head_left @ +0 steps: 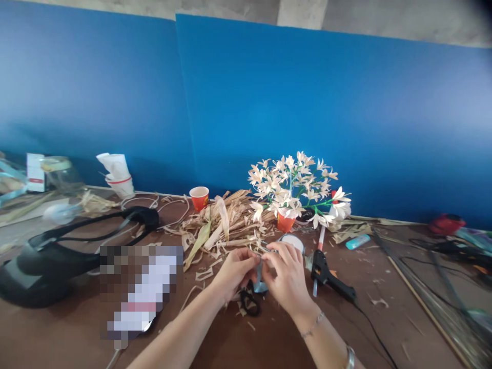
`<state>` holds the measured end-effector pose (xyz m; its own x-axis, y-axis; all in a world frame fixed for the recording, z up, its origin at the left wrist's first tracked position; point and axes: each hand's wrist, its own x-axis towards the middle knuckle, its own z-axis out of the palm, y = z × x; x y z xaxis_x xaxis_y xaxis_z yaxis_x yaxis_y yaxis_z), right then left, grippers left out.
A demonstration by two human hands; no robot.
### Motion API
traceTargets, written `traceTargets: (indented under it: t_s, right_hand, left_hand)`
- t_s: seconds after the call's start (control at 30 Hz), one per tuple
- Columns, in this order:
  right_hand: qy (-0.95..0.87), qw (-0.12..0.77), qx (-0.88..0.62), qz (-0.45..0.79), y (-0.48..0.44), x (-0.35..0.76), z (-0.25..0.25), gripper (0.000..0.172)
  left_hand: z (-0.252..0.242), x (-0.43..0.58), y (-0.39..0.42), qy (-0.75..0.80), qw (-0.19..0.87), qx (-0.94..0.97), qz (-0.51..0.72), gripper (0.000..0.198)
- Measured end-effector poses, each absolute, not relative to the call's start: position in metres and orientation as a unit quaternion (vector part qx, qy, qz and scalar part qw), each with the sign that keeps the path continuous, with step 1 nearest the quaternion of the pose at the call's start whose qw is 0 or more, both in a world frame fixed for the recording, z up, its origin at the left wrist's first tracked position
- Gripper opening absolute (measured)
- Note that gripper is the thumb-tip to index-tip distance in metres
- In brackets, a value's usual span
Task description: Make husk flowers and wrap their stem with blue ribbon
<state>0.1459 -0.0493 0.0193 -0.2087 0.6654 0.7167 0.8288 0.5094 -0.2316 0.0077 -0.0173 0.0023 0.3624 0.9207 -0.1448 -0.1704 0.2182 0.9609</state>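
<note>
Close together over the middle of the table are my left hand (pixel 236 271) and my right hand (pixel 285 277), thumbs and fingertips pinched. What lies in the fingertips is small and mostly hidden. Between and just below the hands shows a pale blue-grey piece (pixel 260 286); whether either hand touches it I cannot tell. Black looped handles (pixel 249 302), like those of scissors, lie under my left hand. Beyond the hands, white flowers (pixel 294 187) on green stems stand in a red paper cup (pixel 285 223). A round white-topped item (pixel 292 242) sits behind my right hand.
Dry husks (pixel 230 218) lie heaped behind the hands, near another red cup (pixel 199 199). A black glue gun (pixel 328 277) with its cord is at right, by a turquoise item (pixel 357 241). At left are a black strapped object (pixel 49 264) and a blurred-out phone-like item (pixel 144 292).
</note>
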Motion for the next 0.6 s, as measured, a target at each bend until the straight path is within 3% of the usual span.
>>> traceTargets:
  t_s: [0.3,0.6]
  right_hand:
    - [-0.773,0.413,-0.469,-0.111,-0.049,0.149,0.022,0.013]
    - [-0.774,0.412,-0.466,-0.117,-0.050,0.151,0.024,0.011]
  left_hand:
    - [0.008,0.006,-0.018,0.354,0.712,0.446,0.411,0.023]
    - [0.015,0.006,-0.020,0.376,0.674,0.475,0.422,0.023]
